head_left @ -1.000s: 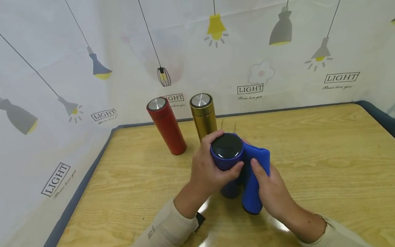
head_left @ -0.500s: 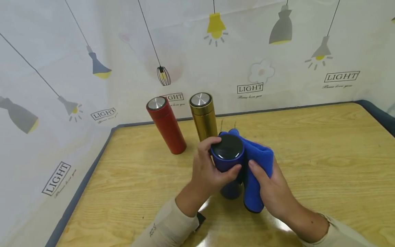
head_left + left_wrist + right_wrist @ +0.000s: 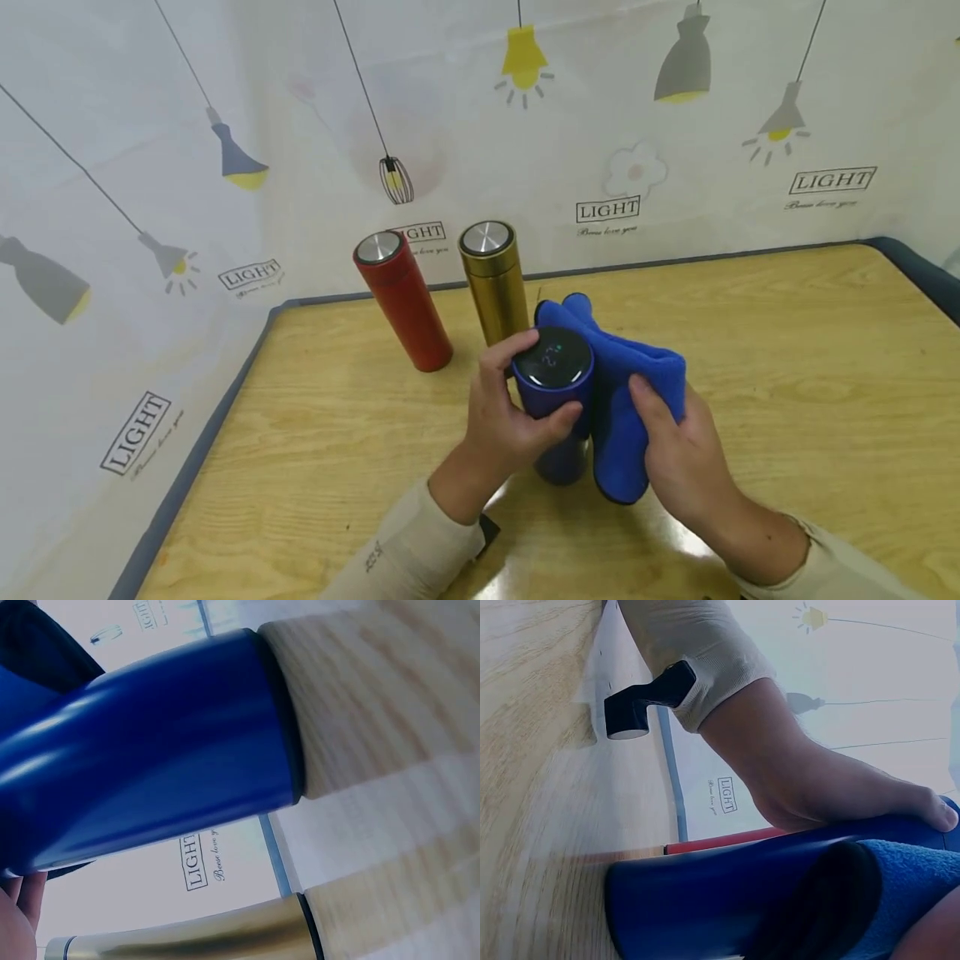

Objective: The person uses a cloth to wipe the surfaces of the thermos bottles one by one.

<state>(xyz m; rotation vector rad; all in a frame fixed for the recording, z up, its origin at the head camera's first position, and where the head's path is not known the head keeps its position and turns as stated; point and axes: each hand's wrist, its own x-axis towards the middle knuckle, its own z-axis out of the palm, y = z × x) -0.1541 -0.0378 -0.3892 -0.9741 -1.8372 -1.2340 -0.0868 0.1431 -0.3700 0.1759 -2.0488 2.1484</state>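
Head: blue flask [image 3: 543, 398] well off back edge [image 3: 712, 259]

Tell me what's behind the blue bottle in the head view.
Behind the blue bottle: the gold bottle, leftward, and part of the blue cloth. The left hand covers the gold bottle's lower end.

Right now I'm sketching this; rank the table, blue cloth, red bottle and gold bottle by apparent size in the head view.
Table
Blue cloth
Red bottle and gold bottle: too alike to rank; the gold one's base is hidden.
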